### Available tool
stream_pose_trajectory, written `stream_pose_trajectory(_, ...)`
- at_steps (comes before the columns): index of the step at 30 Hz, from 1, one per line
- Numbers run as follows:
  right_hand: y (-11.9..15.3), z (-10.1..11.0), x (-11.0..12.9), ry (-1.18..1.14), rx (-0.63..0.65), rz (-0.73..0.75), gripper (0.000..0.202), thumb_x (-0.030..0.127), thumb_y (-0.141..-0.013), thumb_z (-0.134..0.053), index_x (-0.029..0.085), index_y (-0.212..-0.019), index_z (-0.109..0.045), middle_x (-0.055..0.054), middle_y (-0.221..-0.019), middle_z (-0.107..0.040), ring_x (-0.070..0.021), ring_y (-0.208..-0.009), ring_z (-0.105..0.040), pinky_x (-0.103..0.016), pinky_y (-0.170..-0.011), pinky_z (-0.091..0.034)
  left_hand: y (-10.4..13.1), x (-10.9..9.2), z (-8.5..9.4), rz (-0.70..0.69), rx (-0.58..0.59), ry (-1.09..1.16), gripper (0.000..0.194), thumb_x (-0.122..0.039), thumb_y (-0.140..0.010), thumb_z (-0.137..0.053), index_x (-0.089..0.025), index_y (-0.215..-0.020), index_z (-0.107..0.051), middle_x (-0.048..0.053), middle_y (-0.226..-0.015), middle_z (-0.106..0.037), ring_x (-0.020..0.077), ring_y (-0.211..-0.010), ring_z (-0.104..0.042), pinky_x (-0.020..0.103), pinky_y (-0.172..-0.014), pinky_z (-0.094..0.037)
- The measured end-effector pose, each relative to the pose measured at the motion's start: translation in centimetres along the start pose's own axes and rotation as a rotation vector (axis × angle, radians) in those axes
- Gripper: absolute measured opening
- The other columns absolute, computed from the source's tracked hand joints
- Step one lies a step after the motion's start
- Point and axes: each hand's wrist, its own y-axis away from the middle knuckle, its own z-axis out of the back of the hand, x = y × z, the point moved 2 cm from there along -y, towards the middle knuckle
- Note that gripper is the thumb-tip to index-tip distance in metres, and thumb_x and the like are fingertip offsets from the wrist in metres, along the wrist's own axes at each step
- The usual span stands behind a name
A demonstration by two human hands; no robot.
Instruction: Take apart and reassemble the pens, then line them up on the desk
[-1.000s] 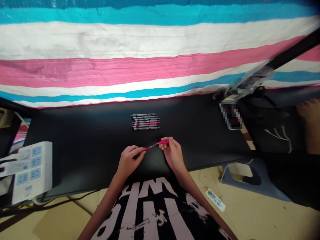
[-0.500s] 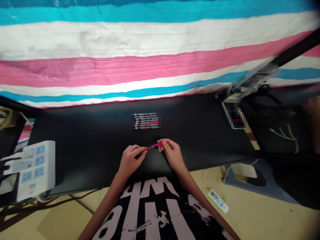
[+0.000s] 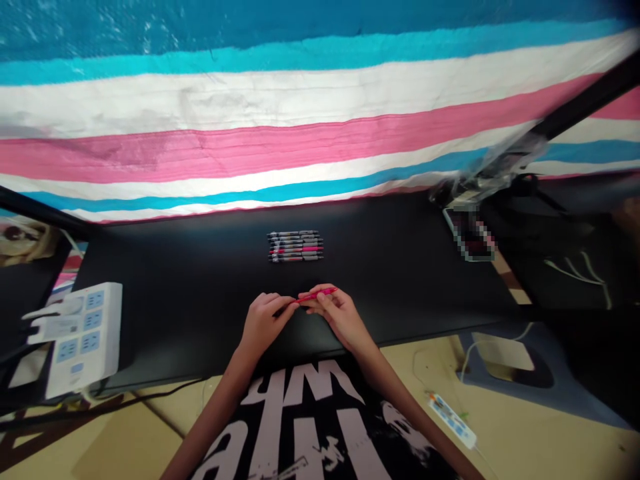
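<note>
Between my two hands, low over the black table (image 3: 200, 307), is a red pen (image 3: 320, 294). My left hand (image 3: 267, 320) pinches its left end between thumb and fingers. My right hand (image 3: 339, 316) has its thumb and fingers on the pen's right part, whose tip sticks out past them. Just beyond my hands lies a row of several pens (image 3: 296, 246), side by side and pointing left to right. Most are grey and black; one is pink-red.
A white power strip (image 3: 93, 340) with plugs stands at the table's left end. On the right lie a phone (image 3: 471, 233), blurred out, and clear plastic wrapping (image 3: 500, 167). A striped sheet (image 3: 300, 147) hangs behind. Another power strip (image 3: 453, 421) rests on the floor.
My right hand has moved left along the red pen, toward my left hand, and its fingers have shifted under it. The view has tilted slightly upward.
</note>
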Motion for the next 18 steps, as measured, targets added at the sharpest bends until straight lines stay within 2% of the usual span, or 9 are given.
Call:
stream_pose_trajectory(3, -0.13, -0.21, -0.28, -0.009, -0.026, 0.022, 0.029, 0.046, -0.087, -0.080, 0.021, -0.099, -0.071, -0.008, -0.099, -0.082, -0.0219, -0.089, -0.080, -0.032, -0.079, -0.061, 0.05, -0.01, -0.03, 0.020, 0.000, -0.012, 0.019, -0.034, -0.100, -0.064, -0.020, -0.095, -0.076, 0.004, -0.082, -0.073, 0.0181, -0.074, -0.063, 0.033, -0.072, -0.048)
stream_pose_trajectory(6, -0.25, -0.09, -0.14, -0.077, -0.110, 0.081, 0.028, 0.045, -0.086, -0.081, 0.021, -0.097, -0.071, -0.008, -0.099, -0.082, -0.0212, -0.090, -0.079, -0.031, -0.079, -0.061, 0.06, -0.07, 0.05, 0.052, -0.017, 0.011, 0.015, -0.032, -0.098, -0.065, -0.020, -0.099, -0.075, 0.003, -0.081, -0.072, 0.0176, -0.073, -0.062, 0.031, -0.071, -0.049)
stream_pose_trajectory(9, -0.26, 0.32, 0.21, -0.161, -0.183, 0.120, 0.028, 0.044, -0.084, -0.083, 0.022, -0.098, -0.070, -0.008, -0.099, -0.082, -0.0203, -0.091, -0.079, -0.030, -0.078, -0.061, 0.00, -0.11, 0.29, 0.083, -0.056, 0.077, 0.017, -0.026, -0.101, -0.058, -0.020, -0.103, -0.074, 0.004, -0.085, -0.073, 0.0171, -0.072, -0.064, 0.030, -0.070, -0.051)
stream_pose_trajectory(14, -0.23, 0.35, 0.13, -0.177, -0.155, 0.063, 0.029, 0.042, -0.080, -0.087, 0.021, -0.096, -0.074, -0.009, -0.103, -0.081, -0.0217, -0.095, -0.079, -0.028, -0.078, -0.061, -0.11, 0.03, 0.58, 0.101, -0.099, 0.168, 0.020, -0.025, -0.102, -0.055, -0.020, -0.101, -0.075, 0.006, -0.090, -0.075, 0.0177, -0.078, -0.070, 0.029, -0.072, -0.054)
stream_pose_trajectory(18, -0.34, 0.07, -0.21, -0.127, -0.139, 0.019, 0.029, 0.042, -0.078, -0.088, 0.019, -0.094, -0.078, -0.007, -0.094, -0.081, -0.0192, -0.087, -0.079, -0.026, -0.075, -0.060, -0.09, 0.11, 0.55, 0.091, -0.104, 0.183, 0.019, -0.025, -0.101, -0.059, -0.021, -0.106, -0.077, 0.005, -0.089, -0.074, 0.0157, -0.075, -0.067, 0.027, -0.070, -0.054)
